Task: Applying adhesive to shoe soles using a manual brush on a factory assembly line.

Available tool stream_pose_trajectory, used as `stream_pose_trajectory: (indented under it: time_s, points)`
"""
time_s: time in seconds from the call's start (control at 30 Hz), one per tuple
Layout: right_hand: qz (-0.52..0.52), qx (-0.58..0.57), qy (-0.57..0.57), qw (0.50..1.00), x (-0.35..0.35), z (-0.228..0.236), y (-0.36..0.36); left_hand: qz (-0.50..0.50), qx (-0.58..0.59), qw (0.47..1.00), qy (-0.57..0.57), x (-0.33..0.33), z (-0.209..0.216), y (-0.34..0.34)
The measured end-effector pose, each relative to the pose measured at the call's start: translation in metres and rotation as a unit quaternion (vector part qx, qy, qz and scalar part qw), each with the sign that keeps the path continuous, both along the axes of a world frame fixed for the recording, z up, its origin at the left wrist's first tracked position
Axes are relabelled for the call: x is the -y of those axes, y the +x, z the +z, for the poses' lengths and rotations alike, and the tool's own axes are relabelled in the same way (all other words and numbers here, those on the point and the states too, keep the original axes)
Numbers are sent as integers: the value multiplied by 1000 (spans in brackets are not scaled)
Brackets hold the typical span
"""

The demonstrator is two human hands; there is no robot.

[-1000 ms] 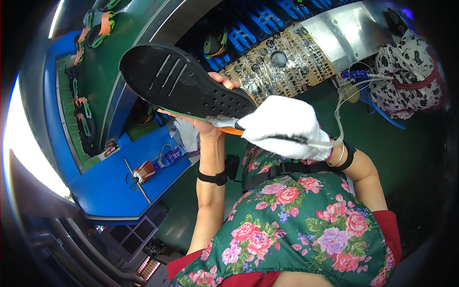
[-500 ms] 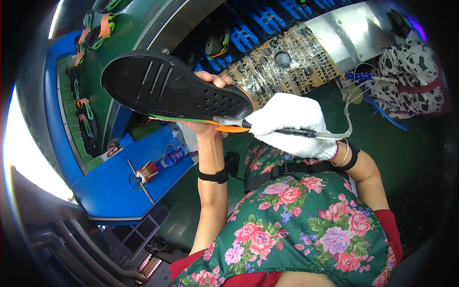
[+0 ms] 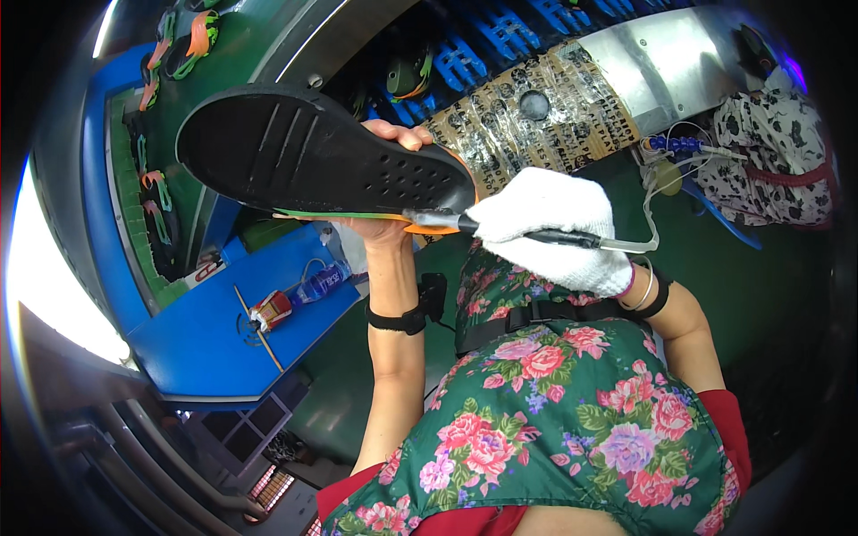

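Note:
My bare left hand point(image 3: 386, 232) grips a black shoe sole point(image 3: 286, 161) from beneath, with fingertips curled over its far edge. Grooves cross the sole's wide left end, and small holes dot its narrower right end. An orange and green strip point(image 3: 357, 214) shows along the near edge. In a white knit glove, my right hand point(image 3: 550, 223) closes around a black-handled brush point(image 3: 572, 238). The brush's pale, wet-looking tip lies at the near edge, by the orange part. A clear tube point(image 3: 651, 223) runs from the handle's back end.
Beyond my hands is a metal surface point(image 3: 661, 62) partly wrapped in taped cardboard point(image 3: 536, 134). Blue racks point(image 3: 456, 67) stand behind it. At left, a blue table point(image 3: 197, 348) bears a bottle point(image 3: 322, 282) and a red-and-white can point(image 3: 271, 311). Shoes point(image 3: 192, 45) lie farther left. Spotted cloth point(image 3: 760, 134) hangs right.
The sole has shifted slightly left and up in my left hand. The brush tip has moved from the sole's face, near the holes, to its near edge.

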State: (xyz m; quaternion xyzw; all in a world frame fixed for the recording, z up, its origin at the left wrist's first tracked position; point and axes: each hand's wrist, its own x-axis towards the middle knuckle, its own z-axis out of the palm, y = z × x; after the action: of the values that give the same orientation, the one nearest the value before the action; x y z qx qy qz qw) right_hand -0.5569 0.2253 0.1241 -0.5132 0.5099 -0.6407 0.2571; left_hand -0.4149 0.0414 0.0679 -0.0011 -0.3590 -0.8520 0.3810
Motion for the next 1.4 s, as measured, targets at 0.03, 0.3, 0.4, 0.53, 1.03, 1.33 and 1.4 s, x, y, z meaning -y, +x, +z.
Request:
stream_pose_trajectory:
  time_s: [0.03, 0.3, 0.4, 0.53, 1.03, 1.33, 1.4]
  points:
    - [6, 34, -11, 999, 2, 1, 4, -10, 0, 1000, 7, -1, 0, 0]
    - [-28, 186, 56, 981, 1, 3, 13, -29, -36, 997, 63, -10, -7, -7]
    - [-25, 144, 29, 989, -3, 0, 11, -38, -17, 998, 44, -8, -7, -7]
    - [20, 247, 74, 966, -8, 0, 14, -78, -17, 995, 57, -14, -7, -7]
    - [-23, -29, 24, 999, -23, 0, -10, -76, -19, 993, 83, -14, 18, -15]
    - [-26, -63, -13, 998, -18, -1, -20, -124, 71, 984, 103, -7, 11, -7]
    - [68, -103, -16, 992, -19, -3, -20, -113, 85, 982, 128, -7, 9, -7]
